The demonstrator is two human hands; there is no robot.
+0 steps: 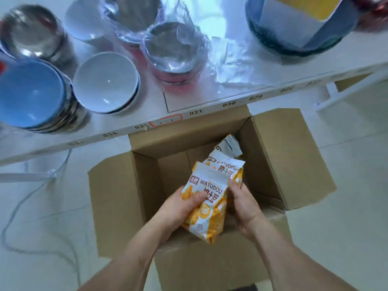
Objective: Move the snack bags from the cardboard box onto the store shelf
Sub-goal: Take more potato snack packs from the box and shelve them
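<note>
While the cardboard box (117,198) sits open at lower centre, I see my left hand (180,208) gripping the front snack bag (206,206), and my right hand (244,203) gripping the bag behind (227,168).

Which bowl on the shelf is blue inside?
The blue bowl at the shelf's far left, topping a stack. The bowl beside it is white inside.

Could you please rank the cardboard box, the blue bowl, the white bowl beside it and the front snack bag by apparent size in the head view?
1. cardboard box
2. blue bowl
3. white bowl and front snack bag: look alike; the bag is nearer the camera, so unranked.
</note>
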